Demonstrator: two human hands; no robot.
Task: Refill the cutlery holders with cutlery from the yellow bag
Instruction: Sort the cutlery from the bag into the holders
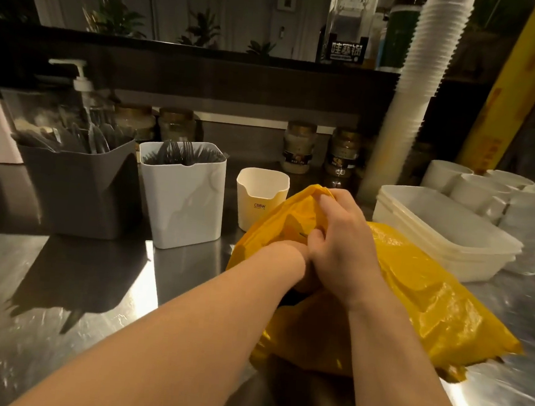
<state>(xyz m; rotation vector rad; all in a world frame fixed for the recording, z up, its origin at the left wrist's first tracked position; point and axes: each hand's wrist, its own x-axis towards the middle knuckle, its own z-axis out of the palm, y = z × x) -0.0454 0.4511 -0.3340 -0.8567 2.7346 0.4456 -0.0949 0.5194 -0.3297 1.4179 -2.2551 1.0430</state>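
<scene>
A yellow bag lies on the steel counter in front of me. My right hand grips the bag's upper edge and holds its mouth up. My left forearm reaches into that opening; my left hand is hidden inside past the wrist. Behind the bag stand three holders. The grey one at the left holds clear cutlery. The white one holds dark forks. In the small cream one, nearest the bag, I see no cutlery.
Stacked white plastic containers sit right of the bag, with white bowls behind them. A tall stack of white cups leans at the back right. Jars line the back wall, and a pump bottle stands behind the grey holder.
</scene>
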